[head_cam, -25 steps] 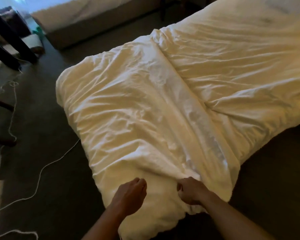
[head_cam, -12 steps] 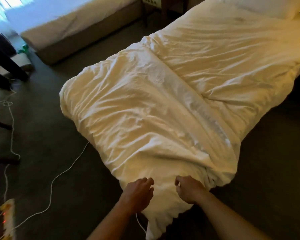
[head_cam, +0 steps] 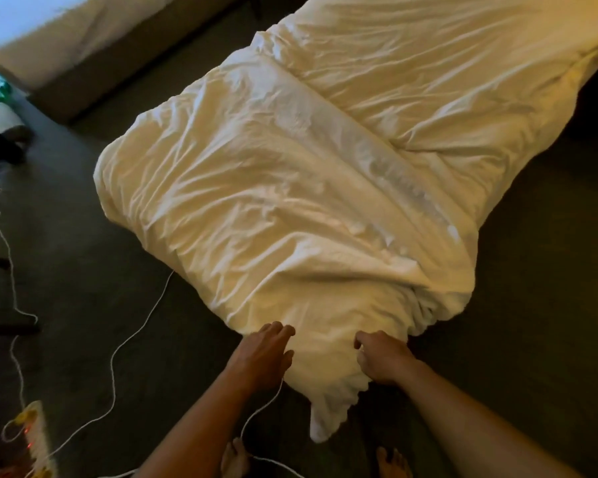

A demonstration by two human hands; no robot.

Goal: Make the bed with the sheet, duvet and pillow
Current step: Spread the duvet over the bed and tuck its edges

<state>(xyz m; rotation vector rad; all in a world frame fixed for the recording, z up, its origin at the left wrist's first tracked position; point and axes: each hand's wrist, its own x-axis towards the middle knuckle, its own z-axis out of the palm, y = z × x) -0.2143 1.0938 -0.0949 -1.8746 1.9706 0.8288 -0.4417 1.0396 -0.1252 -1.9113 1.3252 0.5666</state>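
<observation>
Duvet [head_cam: 290,188] heaped slantwise over the foot of the bed, one corner sagging off the end and trailing down to the dark carpet [head_cam: 83,305] between two bare feet. Left hand [head_cam: 261,357] laid against the near edge of that hanging corner, fingers [head_cam: 280,331] straight and close together, touching the cloth but gripping nothing. Right hand [head_cam: 382,357] just beside it, fingers curled into a bunch of the same edge; how much fabric caught inside, impossible to tell. Pillow not in view; sheet hidden under the duvet, if there at all. Main risk, likely: a one-sided pull, with only the right hand holding, dragging the bulk further askew or sliding it off the bed onto the floor. Second risk: the white cord [head_cam: 135,326] looping across the carpet and passing right under the left wrist and by the left foot [head_cam: 233,458], ready to snag an ankle on a step back. Low light, too, making the true corner seam hard to find.
</observation>
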